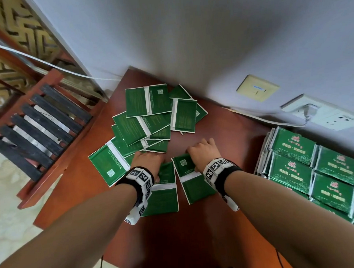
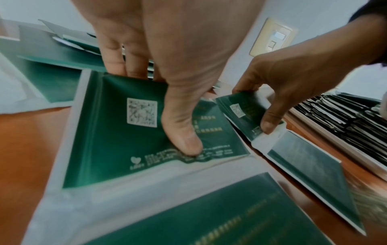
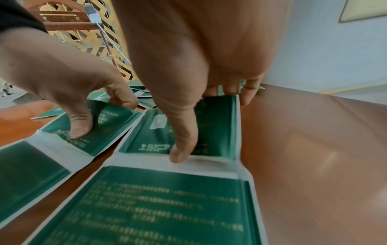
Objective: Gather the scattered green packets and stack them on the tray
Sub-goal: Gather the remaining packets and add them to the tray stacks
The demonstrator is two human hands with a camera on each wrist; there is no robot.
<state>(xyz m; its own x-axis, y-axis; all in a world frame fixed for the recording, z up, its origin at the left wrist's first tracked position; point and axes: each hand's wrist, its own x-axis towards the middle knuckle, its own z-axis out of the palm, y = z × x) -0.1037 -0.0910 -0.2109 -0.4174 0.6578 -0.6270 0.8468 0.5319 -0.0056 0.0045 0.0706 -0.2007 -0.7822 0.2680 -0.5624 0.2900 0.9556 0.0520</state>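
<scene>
Each hand pinches a thin, light, slippery-looking green packet by its far edge, left hand (image 1: 148, 162) on one (image 1: 161, 193) at the worktop's (image 1: 208, 245) six o'clock, right hand (image 1: 201, 153) on its neighbour (image 1: 195, 186), tray (image 1: 261, 160) at three o'clock.

The reddish-brown table (image 1: 223, 135) carries loose green packets (image 1: 148, 119) at far left and a filled tray (image 1: 326, 177) at right.
</scene>
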